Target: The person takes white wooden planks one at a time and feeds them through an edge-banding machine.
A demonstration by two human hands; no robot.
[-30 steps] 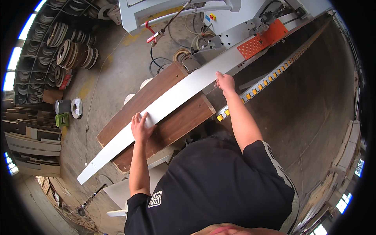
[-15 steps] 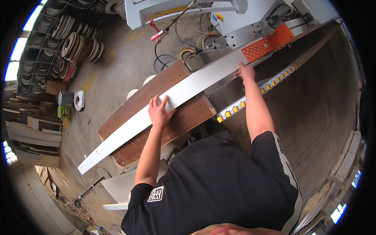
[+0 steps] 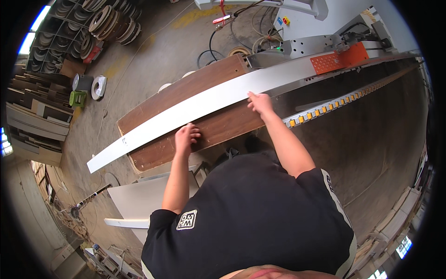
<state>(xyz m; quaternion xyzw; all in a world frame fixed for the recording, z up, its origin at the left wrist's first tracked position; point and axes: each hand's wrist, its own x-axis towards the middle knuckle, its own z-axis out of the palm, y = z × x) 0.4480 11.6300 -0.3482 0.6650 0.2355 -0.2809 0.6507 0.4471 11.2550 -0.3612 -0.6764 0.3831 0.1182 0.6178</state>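
Note:
A long white panel strip point(image 3: 186, 111) lies slantwise across a brown wooden board point(image 3: 183, 90), its far right end passing under an orange perforated guard point(image 3: 341, 59) on a machine. My left hand point(image 3: 186, 137) hovers over the brown board just below the strip's near edge, fingers loosely bent, apart and empty. Farther right, my right hand point(image 3: 261, 103) is at the same near edge, fingertips up against it or just over it. Its fingers are partly bent and apart; whether they touch the strip is hard to make out.
A conveyor rail with yellow blocks point(image 3: 320, 111) runs along the machine's near side. Hoses point(image 3: 211, 51) lie on the floor behind the board. Edge-band rolls point(image 3: 114, 28), a green stool point(image 3: 77, 98) and stacked panels point(image 3: 37, 111) stand at left. A pale board point(image 3: 134, 200) is beside my left arm.
My left hand has come off the strip toward me. My right hand has shifted left along its near edge, away from the orange guard. The view has turned slightly.

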